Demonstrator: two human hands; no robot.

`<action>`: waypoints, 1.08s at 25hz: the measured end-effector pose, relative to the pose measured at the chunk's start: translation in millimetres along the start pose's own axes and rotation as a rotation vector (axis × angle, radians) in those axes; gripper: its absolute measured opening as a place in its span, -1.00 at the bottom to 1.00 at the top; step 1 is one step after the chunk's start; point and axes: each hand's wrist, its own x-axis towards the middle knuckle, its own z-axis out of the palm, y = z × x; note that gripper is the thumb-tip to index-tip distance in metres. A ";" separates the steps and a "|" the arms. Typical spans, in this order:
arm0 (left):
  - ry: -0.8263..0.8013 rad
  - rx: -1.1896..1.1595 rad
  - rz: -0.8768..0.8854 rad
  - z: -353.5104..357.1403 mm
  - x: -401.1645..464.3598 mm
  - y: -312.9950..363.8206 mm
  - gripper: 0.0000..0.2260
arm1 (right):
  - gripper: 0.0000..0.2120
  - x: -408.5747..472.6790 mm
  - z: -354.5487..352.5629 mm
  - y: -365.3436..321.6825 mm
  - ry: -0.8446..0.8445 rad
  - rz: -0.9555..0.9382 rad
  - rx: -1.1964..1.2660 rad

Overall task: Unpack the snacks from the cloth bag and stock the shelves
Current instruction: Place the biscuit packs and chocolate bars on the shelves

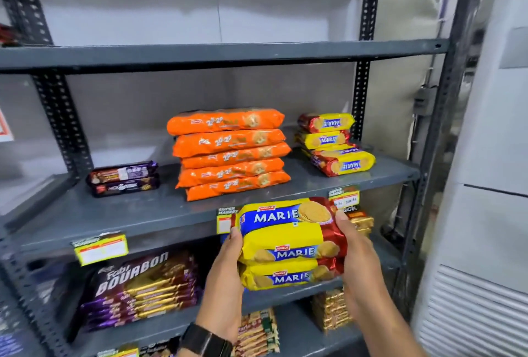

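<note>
I hold a stack of three yellow Marie biscuit packs (288, 239) between both hands, just below the front edge of the middle grey shelf (143, 213). My left hand (225, 276) grips the stack's left end; my right hand (360, 259) grips its right end. On that shelf at the right lies a pile of three Marie packs (334, 143). The cloth bag is out of view.
On the same shelf stand a stack of several orange 20-20 packs (231, 153) in the middle and two dark purple packs (124, 178) at the left. Bourbon packs (143, 288) fill the shelf below. A white cabinet (485, 213) stands at the right.
</note>
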 end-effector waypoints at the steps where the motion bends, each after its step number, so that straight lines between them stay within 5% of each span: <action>1: -0.025 0.011 0.007 20.2 17.9 0.7 -0.59 | -0.69 20.8 -10.7 -12.6 0.027 -0.017 -0.006; 7: -0.156 0.042 0.079 142.7 136.2 20.9 -0.59 | -0.67 151.1 -59.4 -92.4 0.129 -0.111 0.033; 13: -0.097 0.024 0.016 230.3 249.3 40.2 -0.57 | -0.65 290.0 -81.0 -147.1 0.078 -0.147 0.047; 27: 0.062 -0.022 -0.076 263.4 353.3 2.5 -0.56 | -0.63 436.4 -96.0 -119.8 -0.005 0.015 0.034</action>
